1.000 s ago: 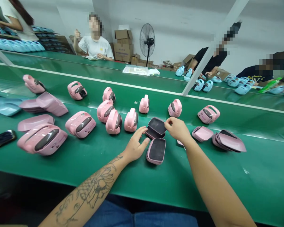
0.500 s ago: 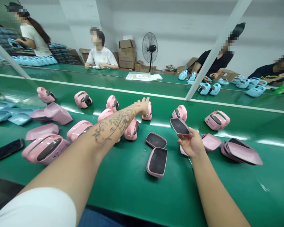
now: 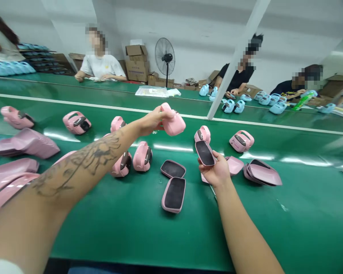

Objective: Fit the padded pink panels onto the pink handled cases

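My left hand (image 3: 152, 122) is closed round a pink plastic housing with a loop handle (image 3: 175, 123), raised above the far part of the green bench. Its underside or back faces me, and some fingers are hidden behind it. In my right hand (image 3: 217, 171) is a shallow pink cover with a black inner face (image 3: 205, 153), gripped by its lower edge and tilted upright. Below that hand a thin metal rod (image 3: 213, 193) shows, partly hidden; I cannot tell whether the hand holds it. Two similar covers, a far one (image 3: 173, 168) and a near one (image 3: 173, 195), lie between my arms.
Pink housings stand at left (image 3: 143, 156) and right (image 3: 241, 140). Stacked pink covers (image 3: 264, 176) lie right of my right hand, more covers (image 3: 42, 142) at far left. A slanted white post (image 3: 237, 57) rises beyond. Co-workers sit across with blue housings (image 3: 278, 107).
My left hand has lifted the pink housing off the bench. My right hand still holds the cover, now turned more upright. The whole view has swung to the right.
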{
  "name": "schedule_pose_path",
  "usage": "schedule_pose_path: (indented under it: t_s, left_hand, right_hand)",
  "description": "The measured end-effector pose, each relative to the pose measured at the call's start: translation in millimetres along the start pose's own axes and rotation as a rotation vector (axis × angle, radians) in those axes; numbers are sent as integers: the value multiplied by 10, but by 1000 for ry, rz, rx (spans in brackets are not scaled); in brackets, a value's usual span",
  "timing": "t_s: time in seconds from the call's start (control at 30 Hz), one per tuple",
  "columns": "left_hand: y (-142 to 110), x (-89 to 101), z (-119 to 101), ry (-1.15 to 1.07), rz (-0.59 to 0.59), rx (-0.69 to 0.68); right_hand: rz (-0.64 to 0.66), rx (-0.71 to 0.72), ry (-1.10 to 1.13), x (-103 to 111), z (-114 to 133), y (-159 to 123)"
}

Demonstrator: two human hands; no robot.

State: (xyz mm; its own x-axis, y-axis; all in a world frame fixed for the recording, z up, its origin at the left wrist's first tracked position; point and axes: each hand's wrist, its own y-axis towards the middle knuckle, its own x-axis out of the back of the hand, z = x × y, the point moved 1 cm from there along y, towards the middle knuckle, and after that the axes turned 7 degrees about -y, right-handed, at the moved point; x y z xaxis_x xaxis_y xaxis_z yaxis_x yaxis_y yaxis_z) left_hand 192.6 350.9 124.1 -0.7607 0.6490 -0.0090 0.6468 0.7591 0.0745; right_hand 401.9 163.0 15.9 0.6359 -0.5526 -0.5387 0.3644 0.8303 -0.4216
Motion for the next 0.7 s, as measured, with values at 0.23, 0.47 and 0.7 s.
schedule_pose_path:
  t_s: [0.23, 0.47, 0.7]
  left_hand:
    - [-2320, -366, -51, -614, -285, 446]
    - [-3614, -744, 682, -1051, -331, 816]
    - [-3741, -814, 899, -1067, -488, 848]
  right_hand:
    - [119, -4, -103, -416, -376, -858]
    - [229, 73, -469, -334, -1439, -1690]
    - [422, 327, -915, -30, -1878, -2104]
